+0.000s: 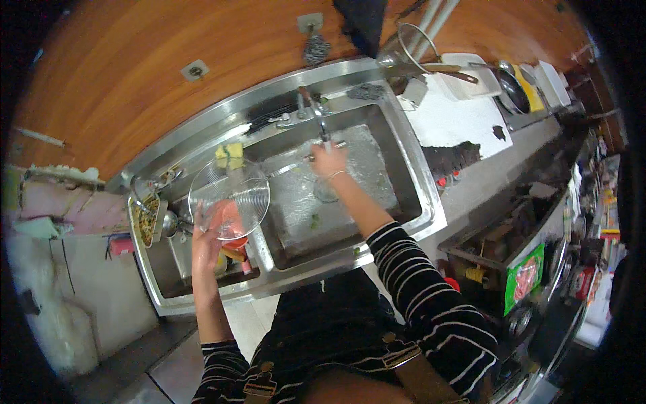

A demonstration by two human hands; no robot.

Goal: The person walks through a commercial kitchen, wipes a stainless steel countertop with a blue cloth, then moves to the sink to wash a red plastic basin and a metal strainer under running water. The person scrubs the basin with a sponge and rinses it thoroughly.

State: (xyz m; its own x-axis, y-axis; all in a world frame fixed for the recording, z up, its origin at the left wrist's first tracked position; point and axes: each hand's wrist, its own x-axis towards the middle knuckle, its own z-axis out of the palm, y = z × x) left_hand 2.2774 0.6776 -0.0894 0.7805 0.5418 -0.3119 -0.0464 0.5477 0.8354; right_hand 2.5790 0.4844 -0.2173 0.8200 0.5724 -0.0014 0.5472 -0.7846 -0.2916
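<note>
A round wire-mesh strainer (254,202) is held over the divider and the left basin. My right hand (328,159) is closed around its long metal handle (286,169), under the faucet (316,108) in the right basin. Water seems to run down at that hand. My left hand (206,244) grips the strainer's near left rim, fingers partly behind the mesh. Through the mesh shows a reddish-pink thing (227,217) in the left basin, its shape unclear. A yellow sponge-like piece (230,155) lies behind the strainer.
The right basin (296,232) is wet, with green scraps. A tray of food scraps (145,222) and a metal ladle (169,223) sit at the left basin's left side. A white board (437,114), pans (513,91) and a dark crate (494,252) stand to the right.
</note>
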